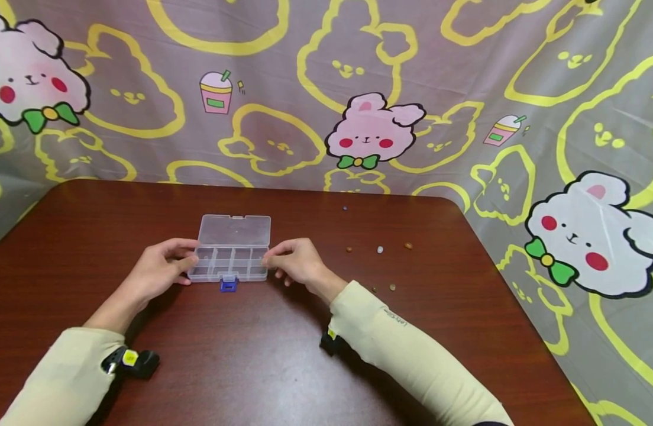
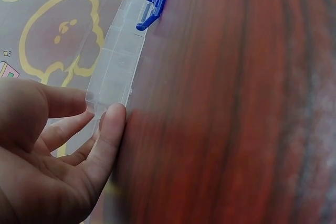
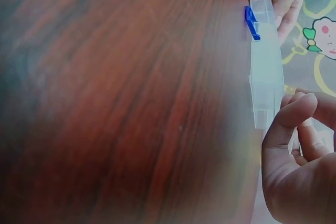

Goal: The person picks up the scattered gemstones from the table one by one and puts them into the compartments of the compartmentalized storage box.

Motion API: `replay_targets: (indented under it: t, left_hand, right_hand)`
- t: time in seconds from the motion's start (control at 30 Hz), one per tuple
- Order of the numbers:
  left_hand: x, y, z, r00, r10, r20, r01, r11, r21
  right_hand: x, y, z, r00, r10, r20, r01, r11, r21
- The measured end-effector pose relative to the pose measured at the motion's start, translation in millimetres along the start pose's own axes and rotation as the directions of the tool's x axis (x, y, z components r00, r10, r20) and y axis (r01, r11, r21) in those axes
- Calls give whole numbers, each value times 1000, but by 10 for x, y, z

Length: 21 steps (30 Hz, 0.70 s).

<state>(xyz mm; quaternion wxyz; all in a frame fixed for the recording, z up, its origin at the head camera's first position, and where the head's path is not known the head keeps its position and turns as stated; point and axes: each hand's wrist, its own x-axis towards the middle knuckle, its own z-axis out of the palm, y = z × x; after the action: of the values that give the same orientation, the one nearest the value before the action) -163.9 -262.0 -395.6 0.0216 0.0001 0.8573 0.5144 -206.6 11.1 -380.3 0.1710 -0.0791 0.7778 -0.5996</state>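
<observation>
A clear plastic compartment box [image 1: 229,254] sits on the table, its lid [image 1: 235,230] raised at the back and a blue latch [image 1: 228,285] at the front. My left hand [image 1: 161,266] grips the left end; in the left wrist view the thumb [image 2: 113,124] lies along the front side, with fingers at the far side. My right hand [image 1: 300,262] has thumb and index fingertips close together over the right end compartment. In the right wrist view, that thumb [image 3: 294,114] bends toward the index finger, and I cannot tell whether anything is between them.
Several small stones lie right of the box: a white one [image 1: 380,249], brown ones [image 1: 409,245], [image 1: 349,249], a yellowish one [image 1: 393,287], a dark one [image 1: 374,289] and a bluish one [image 1: 345,208] farther back. A patterned curtain [image 1: 284,83] hangs behind the brown table [image 1: 284,367].
</observation>
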Motion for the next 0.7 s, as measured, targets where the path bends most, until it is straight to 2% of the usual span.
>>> replay_targets:
  t: [0.7]
  left_hand:
    - [-7,10,7,1000,-6,-4,6,1000,-2]
  right_hand:
    - [-34,-2,-73,1000,19,9,-19,1000,-25]
